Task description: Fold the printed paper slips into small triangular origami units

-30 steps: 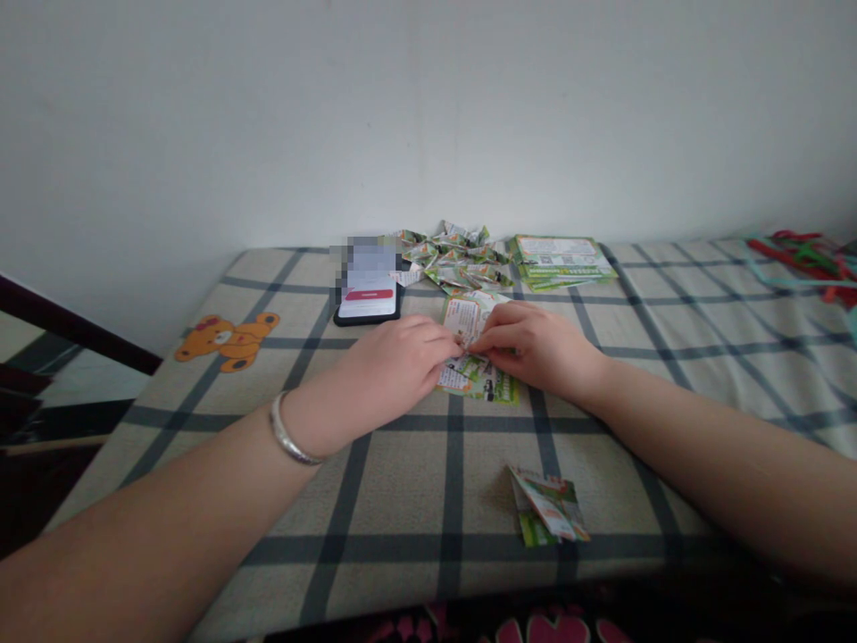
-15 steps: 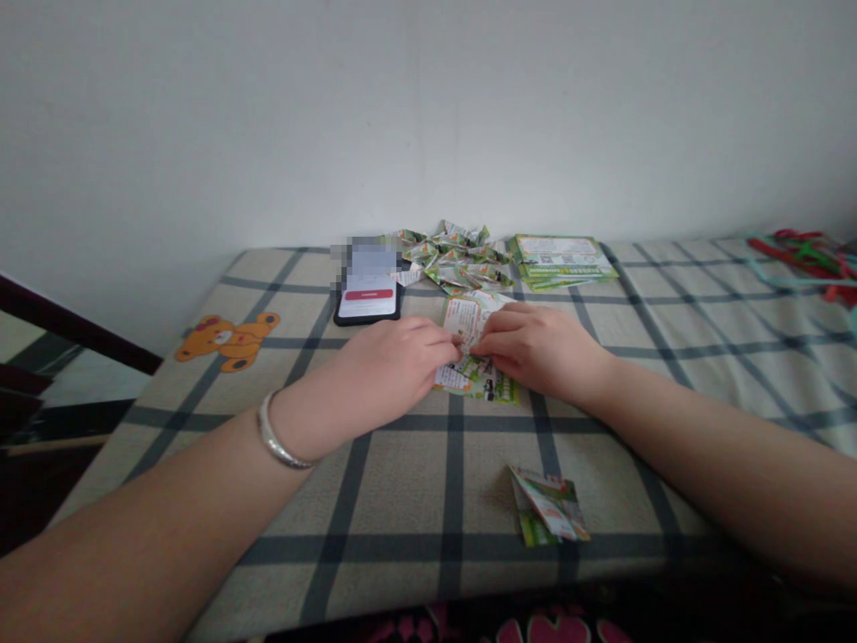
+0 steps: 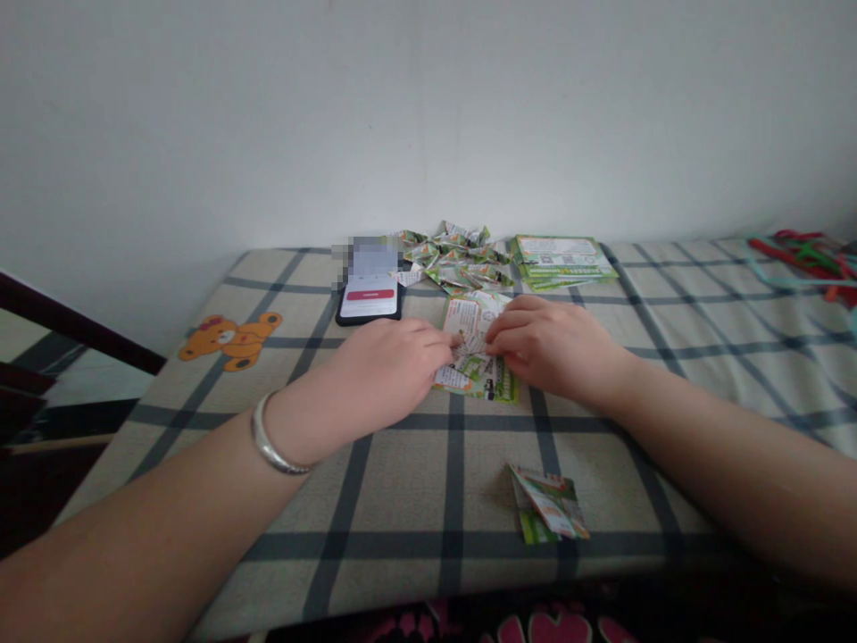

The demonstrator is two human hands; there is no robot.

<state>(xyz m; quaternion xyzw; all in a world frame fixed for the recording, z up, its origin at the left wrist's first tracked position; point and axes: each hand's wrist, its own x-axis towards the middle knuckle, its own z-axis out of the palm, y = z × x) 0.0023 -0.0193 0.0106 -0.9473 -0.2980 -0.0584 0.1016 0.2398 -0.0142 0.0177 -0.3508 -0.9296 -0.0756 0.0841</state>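
In the middle of the table lies a green and white printed leaflet (image 3: 499, 390), and a smaller folded paper (image 3: 477, 346) is on top of it. From the left, my left hand (image 3: 395, 364), with a silver bangle at its wrist, presses closed fingers on the folded paper's left side. My right hand (image 3: 553, 348) pinches the same paper from the right, hiding part of it. Nearer to me lies a separate folded leaflet piece (image 3: 550, 507), untouched. Beyond my hands is a pile of folded leaflet pieces (image 3: 461, 257).
A phone (image 3: 368, 304) with a lit screen lies left of the pile. To the pile's right is a stack of flat leaflets (image 3: 566, 254). Red and green items (image 3: 813, 254) sit at the far right. A wall (image 3: 428, 116) closes off the back edge of the checked tablecloth (image 3: 395, 500).
My right hand has shifted slightly to the right, showing more of the folded paper between the hands. My left hand stays nearly in place.
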